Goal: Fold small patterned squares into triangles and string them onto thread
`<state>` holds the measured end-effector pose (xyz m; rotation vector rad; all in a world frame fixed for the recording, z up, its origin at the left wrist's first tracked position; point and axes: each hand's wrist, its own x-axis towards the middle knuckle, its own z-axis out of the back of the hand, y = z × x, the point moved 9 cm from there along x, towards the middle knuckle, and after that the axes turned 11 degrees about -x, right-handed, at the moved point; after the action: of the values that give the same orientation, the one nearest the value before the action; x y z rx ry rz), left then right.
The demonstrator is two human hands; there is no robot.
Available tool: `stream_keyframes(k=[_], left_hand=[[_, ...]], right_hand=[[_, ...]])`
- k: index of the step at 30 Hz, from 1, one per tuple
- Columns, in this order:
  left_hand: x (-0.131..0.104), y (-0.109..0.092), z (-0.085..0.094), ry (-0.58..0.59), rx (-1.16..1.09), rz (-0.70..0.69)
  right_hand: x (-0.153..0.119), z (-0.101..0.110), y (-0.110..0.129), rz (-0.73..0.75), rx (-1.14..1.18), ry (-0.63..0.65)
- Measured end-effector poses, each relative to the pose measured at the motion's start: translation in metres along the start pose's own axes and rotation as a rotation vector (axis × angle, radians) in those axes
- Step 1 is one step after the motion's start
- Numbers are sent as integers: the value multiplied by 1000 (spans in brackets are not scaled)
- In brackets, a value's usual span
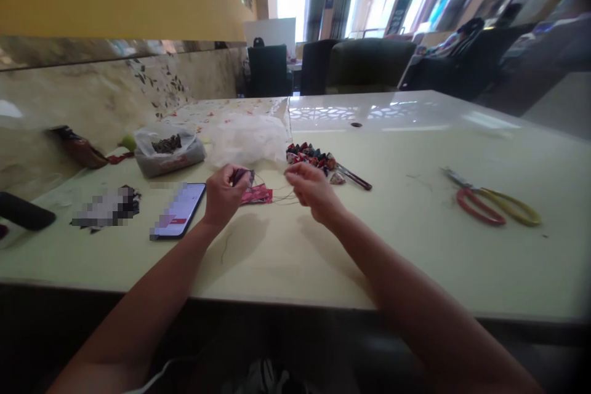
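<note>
My left hand [221, 197] is closed around a small dark piece of fabric [245, 176], held just above the table. Opposite it, my right hand [314, 189] makes a pinch, with fine dark thread [285, 199] looping between the two hands. Whether a needle sits in that pinch is too small to tell. Red patterned fabric pieces [257, 194] lie under and beside my left fingers. Just beyond my right hand is a pile of small multicoloured fabric pieces [310, 155], with one lighter piece [337, 178] apart from it.
Scissors [490, 200] with red and yellow handles lie at right. A slim dark tool [354, 176] rests by the pile. At left are a phone [181, 212], dark scraps [108, 208] and an open plastic bag [170, 157] of dark bits. A translucent bag [247, 138] lies behind my hands.
</note>
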<state>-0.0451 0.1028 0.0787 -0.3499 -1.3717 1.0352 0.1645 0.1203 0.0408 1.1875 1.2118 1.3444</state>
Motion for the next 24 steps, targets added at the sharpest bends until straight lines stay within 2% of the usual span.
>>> stream_keyframes(k=[3, 7, 10, 12, 15, 18, 21, 24], left_hand=[[-3, -8, -3, 16, 0, -36], [-5, -12, -7, 48, -19, -49], [-4, -7, -8, 51, -31, -17], [-3, 2, -6, 40, -49, 29], [1, 16, -2, 4, -85, 105], [6, 24, 4, -34, -75, 123], [10, 28, 9, -59, -52, 119], [11, 30, 12, -72, -36, 123]], right_hand=[[-10, -31, -11, -32, -35, 160], [-18, -54, -23, -116, -9, 308], [-23, -59, -19, -132, 69, 419], [-21, -49, -8, -92, 159, 418], [-5, -4, 13, 4, 266, 226], [14, 66, 27, 80, 324, -96], [20, 146, 20, 48, 390, -463], [0, 222, 6, 35, 408, -855]])
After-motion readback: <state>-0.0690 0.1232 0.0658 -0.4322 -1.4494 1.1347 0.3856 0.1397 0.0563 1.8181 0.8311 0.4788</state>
